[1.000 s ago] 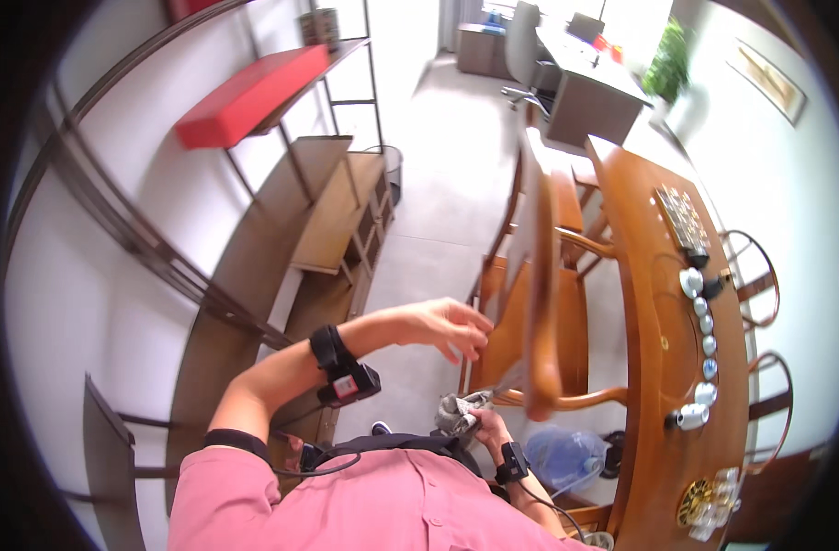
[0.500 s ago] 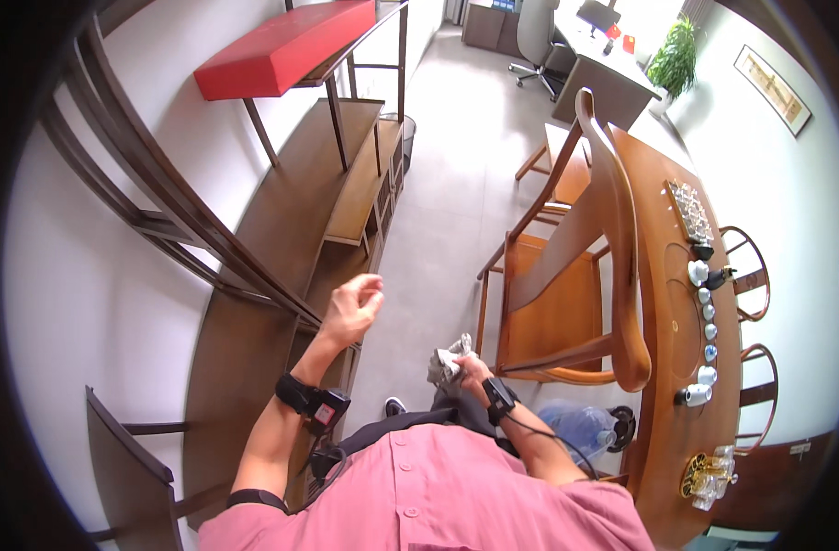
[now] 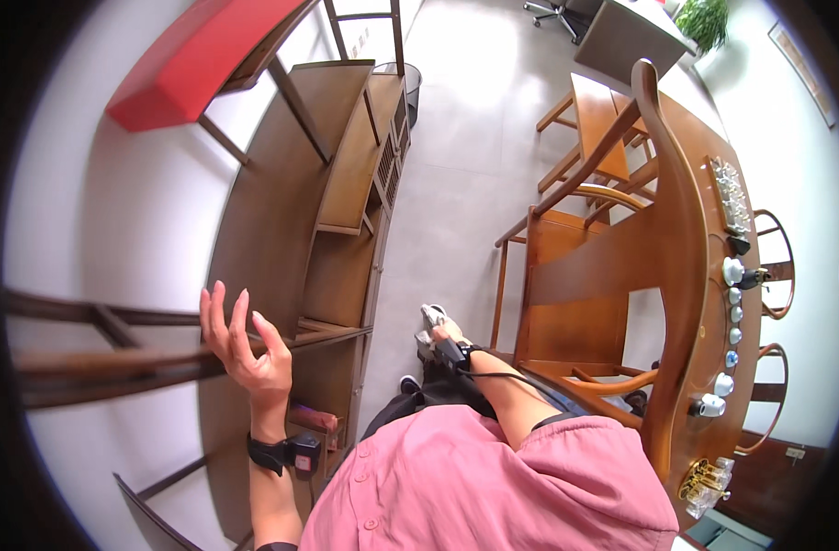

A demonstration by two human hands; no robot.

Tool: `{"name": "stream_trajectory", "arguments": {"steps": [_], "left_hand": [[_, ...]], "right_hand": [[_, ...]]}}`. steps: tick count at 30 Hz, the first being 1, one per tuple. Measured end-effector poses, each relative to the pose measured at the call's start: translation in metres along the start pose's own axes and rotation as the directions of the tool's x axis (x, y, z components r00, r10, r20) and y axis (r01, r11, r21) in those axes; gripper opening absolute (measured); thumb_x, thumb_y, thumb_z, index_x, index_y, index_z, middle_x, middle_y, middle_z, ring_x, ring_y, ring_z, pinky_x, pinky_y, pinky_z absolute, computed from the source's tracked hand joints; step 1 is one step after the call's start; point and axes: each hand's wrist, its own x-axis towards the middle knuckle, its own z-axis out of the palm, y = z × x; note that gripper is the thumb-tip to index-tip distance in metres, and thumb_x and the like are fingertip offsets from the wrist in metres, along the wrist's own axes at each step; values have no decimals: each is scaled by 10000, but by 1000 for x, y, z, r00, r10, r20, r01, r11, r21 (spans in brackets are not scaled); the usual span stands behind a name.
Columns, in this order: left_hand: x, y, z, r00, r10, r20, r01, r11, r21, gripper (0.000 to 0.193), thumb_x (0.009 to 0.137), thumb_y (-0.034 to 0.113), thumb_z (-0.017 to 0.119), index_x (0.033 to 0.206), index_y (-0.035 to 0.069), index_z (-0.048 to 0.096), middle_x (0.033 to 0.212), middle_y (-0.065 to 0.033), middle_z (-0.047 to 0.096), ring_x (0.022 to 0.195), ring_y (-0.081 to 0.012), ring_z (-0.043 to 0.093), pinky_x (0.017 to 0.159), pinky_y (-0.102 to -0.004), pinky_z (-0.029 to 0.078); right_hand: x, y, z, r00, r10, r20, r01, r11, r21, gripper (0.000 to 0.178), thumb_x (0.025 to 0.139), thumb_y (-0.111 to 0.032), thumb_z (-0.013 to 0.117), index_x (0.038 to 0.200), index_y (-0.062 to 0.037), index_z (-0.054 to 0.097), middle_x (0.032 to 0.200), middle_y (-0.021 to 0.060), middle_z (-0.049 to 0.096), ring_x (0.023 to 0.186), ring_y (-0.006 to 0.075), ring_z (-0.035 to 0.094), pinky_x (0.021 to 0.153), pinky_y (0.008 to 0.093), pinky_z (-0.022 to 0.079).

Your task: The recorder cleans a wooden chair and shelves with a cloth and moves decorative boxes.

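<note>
My left hand is raised with its fingers spread, holding nothing. It is right by a dark wooden upright of the shelf unit; whether the fingers touch the wood I cannot tell. Low in front of my body, my right hand grips a crumpled grey-white cloth, partly hidden by the fingers. Both wrists wear black straps with small boxes.
A red box sits high on the shelf unit. To the right, a wooden armchair stands against a long tea table with cups and glassware. A stool and a bin are farther off along the grey floor.
My left hand has moved left to the shelf upright, its fingers spreading. My right hand, still holding the cloth, has shifted slightly left. The view has turned left and down.
</note>
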Motion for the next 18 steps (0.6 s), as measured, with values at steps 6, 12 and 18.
{"name": "stream_trajectory", "arguments": {"steps": [6,12,18], "left_hand": [[-4,19,96,834,-200,514,429,820,-378,521,834,183,614,1293,30,421,1313,-174,425,1225,-319,402,1008,-392,331],[-73,20,193,152,-227,962,965,-176,-194,559,870,477,529,1250,72,461,1182,-100,520,1097,-233,494,868,-369,444],[-105,81,247,234,-17,972,893,-392,-222,268,933,237,412,1029,25,545,939,-73,617,836,-201,625,754,-357,519]], "right_hand": [[87,-60,54,962,32,-271,-46,998,-48,332,651,-77,486,950,24,587,768,195,618,774,311,630,653,394,491],[-9,-208,115,940,-326,98,309,938,160,560,734,-88,596,1262,-40,416,1038,66,567,947,143,534,829,298,455],[-119,-196,64,895,-337,-291,323,942,-95,726,752,-184,678,1351,-24,301,1249,170,481,1166,236,470,983,321,388]]}}
